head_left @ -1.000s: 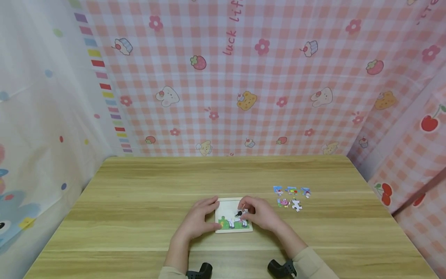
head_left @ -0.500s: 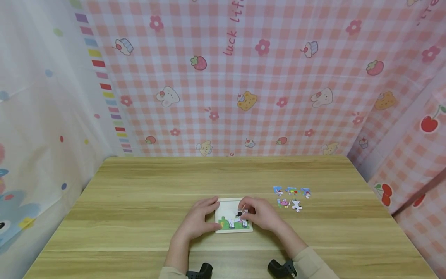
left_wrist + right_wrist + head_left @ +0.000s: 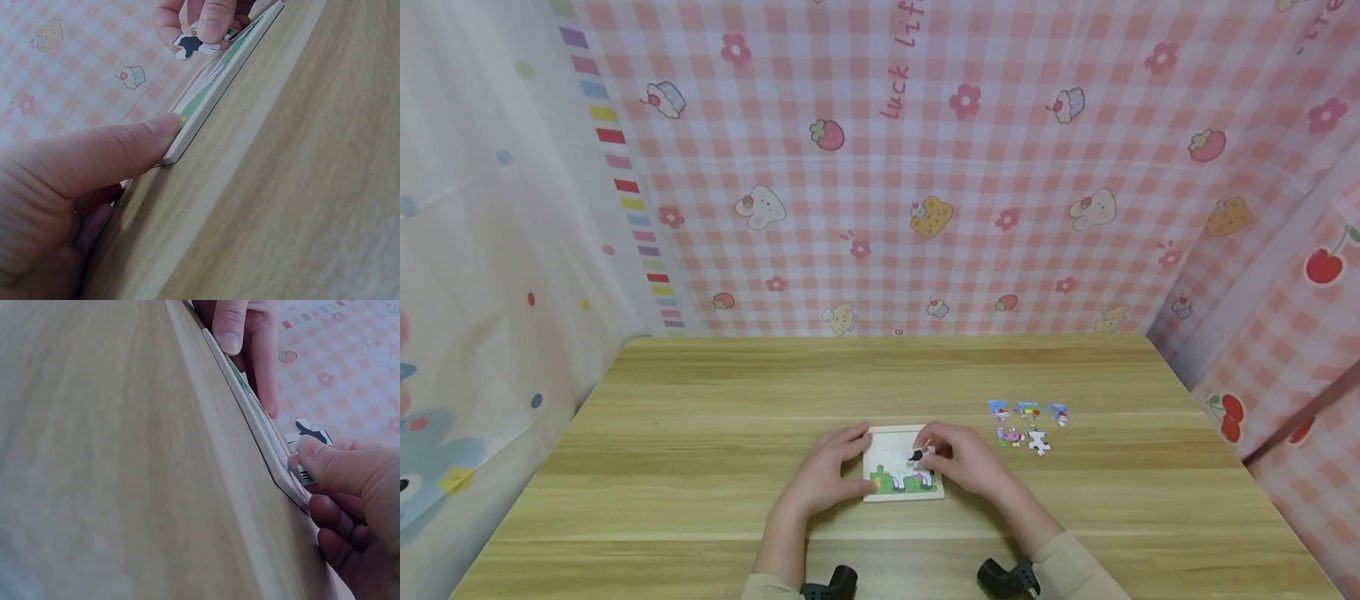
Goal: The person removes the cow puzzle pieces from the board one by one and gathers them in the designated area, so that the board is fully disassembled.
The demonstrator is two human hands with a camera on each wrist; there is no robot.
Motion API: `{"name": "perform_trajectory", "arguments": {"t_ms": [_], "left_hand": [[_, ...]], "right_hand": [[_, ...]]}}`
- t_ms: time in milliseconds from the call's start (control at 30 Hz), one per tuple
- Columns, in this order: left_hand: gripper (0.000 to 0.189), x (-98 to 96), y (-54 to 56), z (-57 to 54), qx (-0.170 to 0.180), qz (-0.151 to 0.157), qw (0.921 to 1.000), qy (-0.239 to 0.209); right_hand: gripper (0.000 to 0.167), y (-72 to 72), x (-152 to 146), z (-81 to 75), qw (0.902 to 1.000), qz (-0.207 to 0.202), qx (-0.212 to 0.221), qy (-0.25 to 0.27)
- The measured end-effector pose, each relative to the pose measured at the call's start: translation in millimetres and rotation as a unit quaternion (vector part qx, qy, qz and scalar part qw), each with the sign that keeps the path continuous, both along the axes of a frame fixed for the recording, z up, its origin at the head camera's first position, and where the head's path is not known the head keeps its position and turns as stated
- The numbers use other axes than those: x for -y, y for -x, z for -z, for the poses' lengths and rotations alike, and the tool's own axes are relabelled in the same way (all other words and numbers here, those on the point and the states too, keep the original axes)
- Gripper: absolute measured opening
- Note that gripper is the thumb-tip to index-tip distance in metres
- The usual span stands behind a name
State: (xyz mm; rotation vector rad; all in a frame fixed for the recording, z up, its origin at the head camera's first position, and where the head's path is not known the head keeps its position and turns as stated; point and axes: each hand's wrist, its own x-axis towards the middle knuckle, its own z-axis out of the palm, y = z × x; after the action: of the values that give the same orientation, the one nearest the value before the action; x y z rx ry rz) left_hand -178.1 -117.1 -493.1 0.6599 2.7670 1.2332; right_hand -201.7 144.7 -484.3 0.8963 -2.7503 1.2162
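My left hand (image 3: 826,468) rests at the left side of a small wooden puzzle board (image 3: 889,440). Its straight thumb presses the near left corner and the other fingers lie toward the far corner. Between thumb and fingertips my right hand (image 3: 961,458) pinches a black, white and green jigsaw piece (image 3: 312,431), tilted close over the board's right part. In the left wrist view the jigsaw piece (image 3: 190,45) shows a black patch. Along the board's near side lie fitted pieces (image 3: 895,479) with green ground and white legs; its far part is bare.
Beyond the right hand, several loose jigsaw pieces (image 3: 1028,410) lie in two rows, one of them plain white (image 3: 1038,442). The wooden table (image 3: 700,417) reaches back to a pink checked cloth (image 3: 880,275). A black wrist mount (image 3: 1007,577) sits at each sleeve.
My right fingers have shifted slightly on the jigsaw piece, and a little more of it shows over the board. The left hand, the board and the loose pieces stay put.
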Motion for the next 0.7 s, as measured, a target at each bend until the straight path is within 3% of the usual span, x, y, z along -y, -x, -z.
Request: {"name": "perform_trajectory", "arguments": {"t_ms": [233,367,700], "left_hand": [[0.071,-0.1,-1.2,-2.2,0.000,0.000,1.0000,0.003],[0.071,-0.2,-1.8,-2.7,-0.003,0.002,1.0000,0.002],[0.070,-0.6,-1.7,-2.6,0.002,-0.001,1.0000,0.002]], "right_hand": [[0.015,-0.1,-8.8,-0.3,0.9994,0.019,0.020,0.020],[0.014,-0.8,-20.2,-2.0,0.9993,0.022,0.007,0.030],[0.018,-4.2,-65.4,-2.2,0.9951,0.084,-0.013,0.051]]}}
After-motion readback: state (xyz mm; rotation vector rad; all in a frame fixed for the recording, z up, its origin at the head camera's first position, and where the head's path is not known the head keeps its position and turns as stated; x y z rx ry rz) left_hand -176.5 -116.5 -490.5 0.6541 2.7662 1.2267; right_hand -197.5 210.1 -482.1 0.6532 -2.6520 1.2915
